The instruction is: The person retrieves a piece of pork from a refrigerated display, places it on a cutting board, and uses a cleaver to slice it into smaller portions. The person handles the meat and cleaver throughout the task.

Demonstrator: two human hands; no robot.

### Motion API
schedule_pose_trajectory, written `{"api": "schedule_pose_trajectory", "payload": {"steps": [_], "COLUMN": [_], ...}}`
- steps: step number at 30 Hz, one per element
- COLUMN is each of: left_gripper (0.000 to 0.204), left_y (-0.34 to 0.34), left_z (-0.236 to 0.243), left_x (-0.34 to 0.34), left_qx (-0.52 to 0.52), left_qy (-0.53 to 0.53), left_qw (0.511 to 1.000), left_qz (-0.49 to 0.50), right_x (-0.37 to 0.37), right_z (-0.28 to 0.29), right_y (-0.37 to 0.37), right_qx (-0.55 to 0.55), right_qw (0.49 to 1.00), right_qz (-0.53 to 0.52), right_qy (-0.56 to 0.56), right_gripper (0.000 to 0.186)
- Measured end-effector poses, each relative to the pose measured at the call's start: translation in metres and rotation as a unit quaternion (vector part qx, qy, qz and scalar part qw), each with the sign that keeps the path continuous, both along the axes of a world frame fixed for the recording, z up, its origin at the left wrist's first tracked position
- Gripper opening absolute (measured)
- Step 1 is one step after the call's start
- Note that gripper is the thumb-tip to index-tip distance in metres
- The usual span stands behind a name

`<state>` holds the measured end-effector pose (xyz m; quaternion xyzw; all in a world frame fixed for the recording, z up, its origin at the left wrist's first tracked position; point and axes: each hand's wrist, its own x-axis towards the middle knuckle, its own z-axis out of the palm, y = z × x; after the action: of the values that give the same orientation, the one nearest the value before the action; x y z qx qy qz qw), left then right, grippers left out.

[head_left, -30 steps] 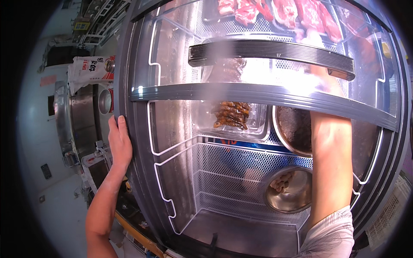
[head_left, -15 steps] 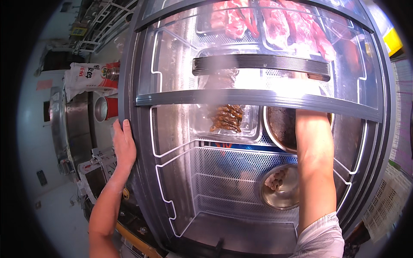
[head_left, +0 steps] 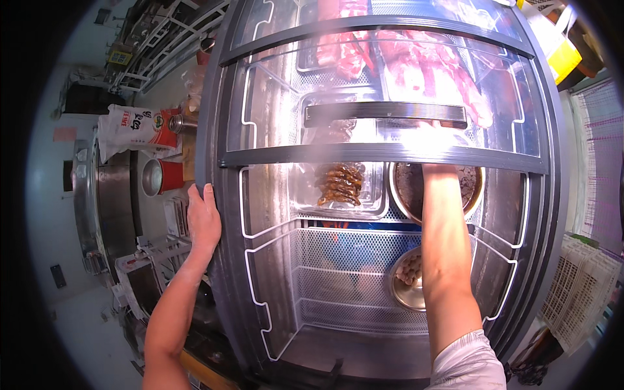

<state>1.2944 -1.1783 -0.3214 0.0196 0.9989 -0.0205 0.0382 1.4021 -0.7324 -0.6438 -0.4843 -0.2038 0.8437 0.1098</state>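
You're reaching toward 12 o'clock inside the grey-framed glass cabinet [head_left: 383, 155], left hand [head_left: 204, 220] spread at 9, right hand glare-hidden, can't tell, likely needing clearance.

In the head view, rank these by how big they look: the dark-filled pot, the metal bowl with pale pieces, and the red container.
1. Dark-filled pot
2. Metal bowl with pale pieces
3. Red container
The right forearm hides part of the first two.
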Motion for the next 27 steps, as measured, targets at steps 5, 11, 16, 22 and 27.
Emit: {"api": "schedule_pose_trajectory", "payload": {"steps": [5, 11, 16, 22, 27], "left_gripper": [0.057, 0.054, 0.056, 0.057, 0.057], "left_y": [0.002, 0.003, 0.003, -0.016, -0.037], "left_z": [0.012, 0.018, 0.034, 0.037, 0.036], "left_x": [0.004, 0.004, 0.017, 0.02, 0.022], "left_qx": [0.023, 0.031, 0.005, 0.035, 0.041], "left_qy": [-0.007, 0.007, -0.021, -0.011, -0.001], "left_qw": [1.0, 0.998, 1.0, 0.999, 0.999], "left_qz": [-0.012, -0.046, 0.005, -0.029, -0.033], "right_x": [0.006, 0.051, 0.096, 0.16, 0.218], "right_z": [0.016, 0.037, 0.085, 0.117, 0.168], "right_y": [-0.025, -0.084, -0.141, -0.206, -0.248], "right_qx": [-0.035, -0.067, -0.049, -0.081, -0.053], "right_qw": [0.998, 0.983, 0.967, 0.968, 0.964], "right_qz": [-0.056, -0.154, -0.163, -0.188, -0.229], "right_qy": [0.021, 0.069, 0.192, 0.143, 0.122], "right_gripper": [0.028, 0.03, 0.031, 0.037, 0.058]}}
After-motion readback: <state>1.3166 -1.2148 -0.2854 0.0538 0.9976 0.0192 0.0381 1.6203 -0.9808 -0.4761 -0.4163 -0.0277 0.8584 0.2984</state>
